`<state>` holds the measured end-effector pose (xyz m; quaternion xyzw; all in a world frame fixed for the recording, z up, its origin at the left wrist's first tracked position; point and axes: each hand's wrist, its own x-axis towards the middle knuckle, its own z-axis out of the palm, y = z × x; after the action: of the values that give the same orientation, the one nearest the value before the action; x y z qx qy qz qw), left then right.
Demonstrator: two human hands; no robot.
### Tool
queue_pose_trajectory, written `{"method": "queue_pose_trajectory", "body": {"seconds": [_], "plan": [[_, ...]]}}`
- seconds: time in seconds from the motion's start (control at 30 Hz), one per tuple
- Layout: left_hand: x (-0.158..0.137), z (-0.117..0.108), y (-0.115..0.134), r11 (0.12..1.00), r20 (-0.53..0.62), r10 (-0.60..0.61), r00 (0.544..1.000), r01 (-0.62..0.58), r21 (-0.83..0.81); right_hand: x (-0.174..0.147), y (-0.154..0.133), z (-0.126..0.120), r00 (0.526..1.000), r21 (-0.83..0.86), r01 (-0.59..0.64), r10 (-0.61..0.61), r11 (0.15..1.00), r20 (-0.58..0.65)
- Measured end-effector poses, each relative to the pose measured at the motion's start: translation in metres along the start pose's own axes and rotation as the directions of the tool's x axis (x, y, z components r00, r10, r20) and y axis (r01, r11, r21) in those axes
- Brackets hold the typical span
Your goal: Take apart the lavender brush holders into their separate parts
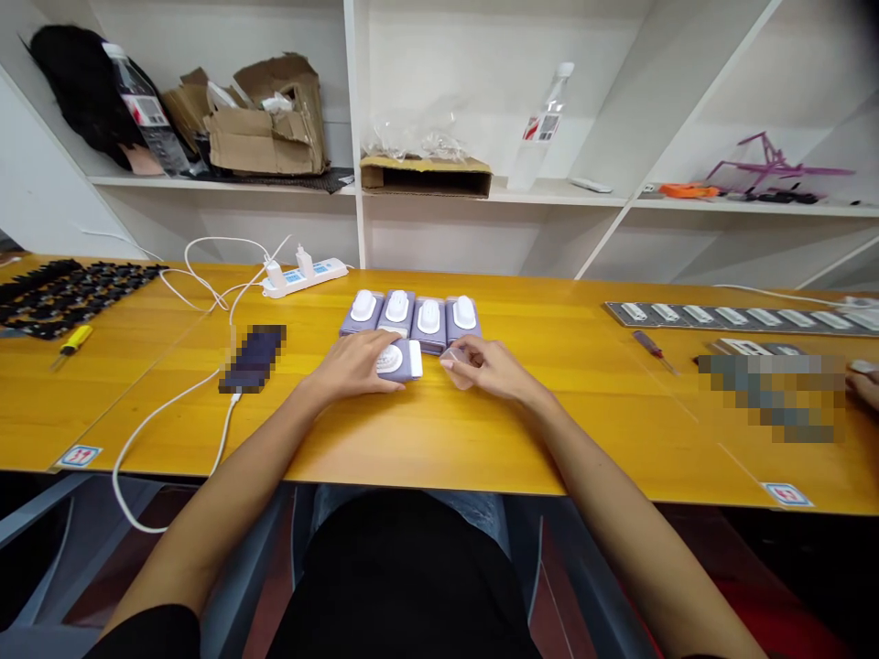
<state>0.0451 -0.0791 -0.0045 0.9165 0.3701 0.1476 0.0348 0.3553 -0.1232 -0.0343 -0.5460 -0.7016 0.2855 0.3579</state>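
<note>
Bottle labels [542,127] are unreadable — left hand [355,362] clasps purple box [410,364], right hand [489,366] pinches clear plastic piece [456,373].

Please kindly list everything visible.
Table: 1, yellow, centre
Shelf: 1, white, behind
Boxes: 5+, purple, centre
Plastic piece: 1, clear, centre
Power strip: 1, white, left
Cables: several, white, table
Blurred items: 2, dark, table
Screwdrivers: 2, yellow, dark, left, right
Rail: 1, grey, right
Parts: many, black, left
Stickers: 2, multicoloured, front
Bottles: 2, clear, shelf
Cartons: 2+, brown, shelf
Frame: 1, purple, shelf
Hairy item: 1, black, shelf
Another's hand: 1, right edge
Left hand: 1, holding box
Right hand: 1, holding plastic piece
</note>
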Motion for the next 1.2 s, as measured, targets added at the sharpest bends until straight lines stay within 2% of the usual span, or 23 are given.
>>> {"method": "queue_pose_trajectory", "body": {"seconds": [0.13, 0.27, 0.37, 0.6, 0.9, 1.1, 1.2], "plan": [[0.0, 0.003, 0.001, 1.0, -0.012, 0.021, 1.0, -0.021, 0.0, -0.002, -0.002, 0.006, 0.993, -0.204, 0.109, -0.117, 0.973, -0.027], [0.0, 0.006, 0.001, 0.999, -0.051, 0.045, 0.998, -0.045, 0.0, -0.008, -0.006, 0.009, 0.969, -0.255, 0.19, -0.222, 0.948, -0.104], [0.0, 0.009, 0.004, 0.998, -0.101, 0.07, 0.992, -0.07, -0.002, -0.01, -0.009, 0.017, 0.946, -0.187, 0.268, -0.295, 0.945, -0.133], [0.001, 0.015, 0.009, 0.986, -0.203, 0.16, 0.966, -0.167, -0.022, -0.01, -0.013, 0.035, 0.927, 0.047, 0.372, -0.368, 0.927, -0.07], [0.003, 0.017, 0.004, 0.971, -0.262, 0.216, 0.941, -0.234, -0.038, -0.014, -0.017, 0.034, 0.881, 0.095, 0.462, -0.444, 0.882, -0.166], [0.002, 0.017, 0.003, 0.967, -0.291, 0.239, 0.926, -0.253, -0.011, -0.014, -0.019, 0.035, 0.917, 0.156, 0.395, -0.378, 0.905, -0.132], [0.003, 0.018, 0.004, 0.966, -0.305, 0.249, 0.919, -0.258, 0.011, -0.015, -0.017, 0.037, 0.923, 0.117, 0.382, -0.371, 0.917, -0.101]]}}
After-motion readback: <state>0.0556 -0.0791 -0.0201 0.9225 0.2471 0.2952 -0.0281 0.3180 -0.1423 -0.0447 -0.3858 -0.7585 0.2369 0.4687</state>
